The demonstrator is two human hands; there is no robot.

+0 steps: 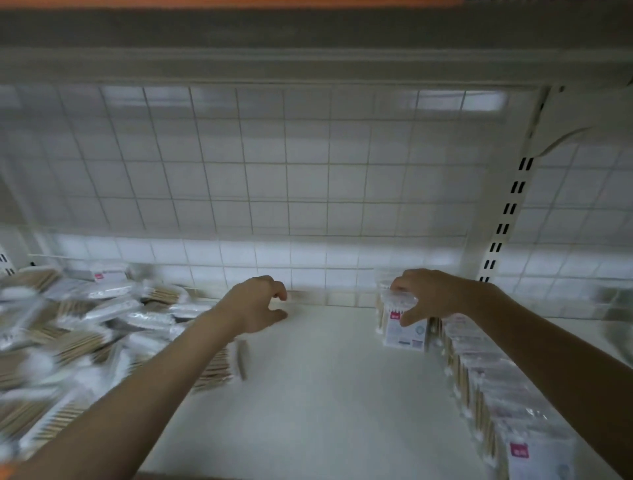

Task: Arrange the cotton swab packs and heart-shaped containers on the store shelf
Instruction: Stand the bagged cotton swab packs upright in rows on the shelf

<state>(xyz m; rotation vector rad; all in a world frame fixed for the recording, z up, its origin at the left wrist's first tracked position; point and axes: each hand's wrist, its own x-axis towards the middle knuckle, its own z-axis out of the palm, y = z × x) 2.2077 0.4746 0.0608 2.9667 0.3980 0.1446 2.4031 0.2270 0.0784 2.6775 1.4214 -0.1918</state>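
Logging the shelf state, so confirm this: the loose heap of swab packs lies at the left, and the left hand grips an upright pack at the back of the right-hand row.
Wrong hand. The head view shows the right hand gripping that upright pack; the left hand holds nothing. The heap does lie at the left.

- The shelf is plain white.
- The back panel is white with a square grid of thin pale wires.
- The upright post at far right is white with paired black slots.
- An orange band runs along the top edge.
- The loose cotton swab packs on the left are clear, showing tan sticks and white tips.
- The standing pack at far right is clear with a white label and a small pink-red tag.
- The row of packs on the right shows the same tan, white and pink-red.
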